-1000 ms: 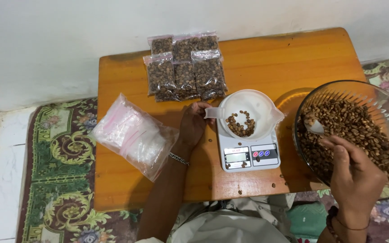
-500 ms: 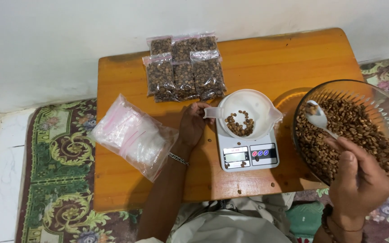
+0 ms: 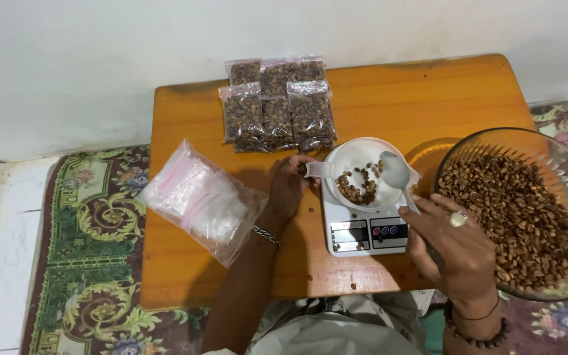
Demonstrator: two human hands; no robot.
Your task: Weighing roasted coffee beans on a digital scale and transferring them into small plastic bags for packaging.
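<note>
The right hand (image 3: 458,246) grips a white plastic spoon (image 3: 396,172), its long axis slanting away from the fingers, bowl over the white scale cup (image 3: 363,172); left fingers (image 3: 288,184) clasp the cup's handle.

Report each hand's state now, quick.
Left hand: closed on the handle of the white scoop cup on the scale.
Right hand: closed, holding the white spoon over the cup.

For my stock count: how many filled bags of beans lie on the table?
5 visible, clustered at the table's far edge: back row; front row. Overlap may hide more.
</note>
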